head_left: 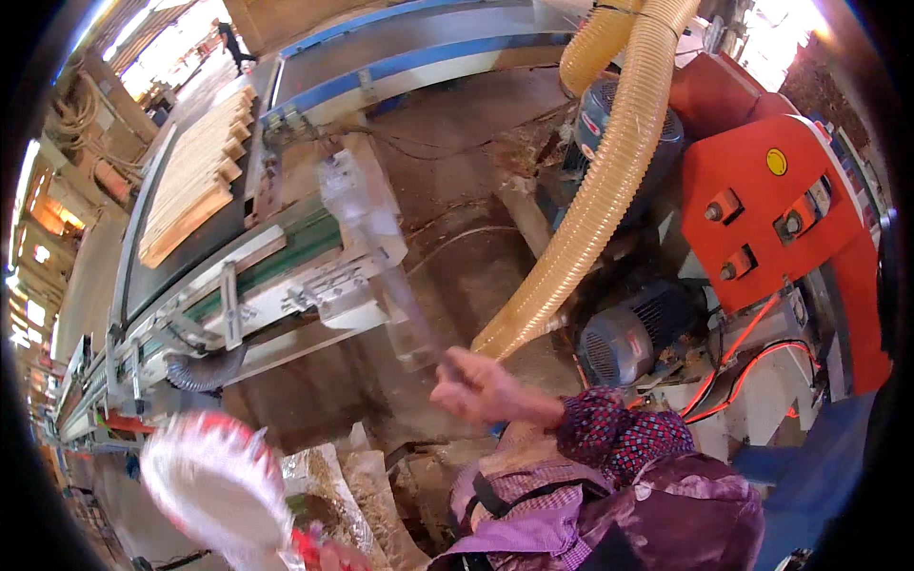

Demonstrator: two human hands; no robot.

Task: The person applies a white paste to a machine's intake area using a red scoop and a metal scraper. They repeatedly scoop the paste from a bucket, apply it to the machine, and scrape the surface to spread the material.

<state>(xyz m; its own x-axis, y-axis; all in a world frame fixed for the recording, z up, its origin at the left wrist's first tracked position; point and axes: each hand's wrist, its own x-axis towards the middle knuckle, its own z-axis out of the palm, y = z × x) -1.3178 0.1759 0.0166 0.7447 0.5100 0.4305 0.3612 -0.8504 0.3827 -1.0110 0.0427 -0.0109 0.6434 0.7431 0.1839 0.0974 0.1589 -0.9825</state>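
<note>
My right hand, in a patterned cuff, is closed around the near end of a thin, grey, blurred stick. It slants up and left toward the corner of a conveyor machine. A pale, see-through blur lies around its far end, so its tip cannot be made out. At the lower edge my left hand is partly cut off and smeared, closed at the side of a round red-and-white tub. The tub is tilted, with its pale round face toward me; I cannot tell whether that is a lid or a base.
Wooden boards lie side by side on the conveyor at left. A ribbed yellow hose runs down beside a red machine housing and a grey motor. Orange cables hang at right. Sacks stand below.
</note>
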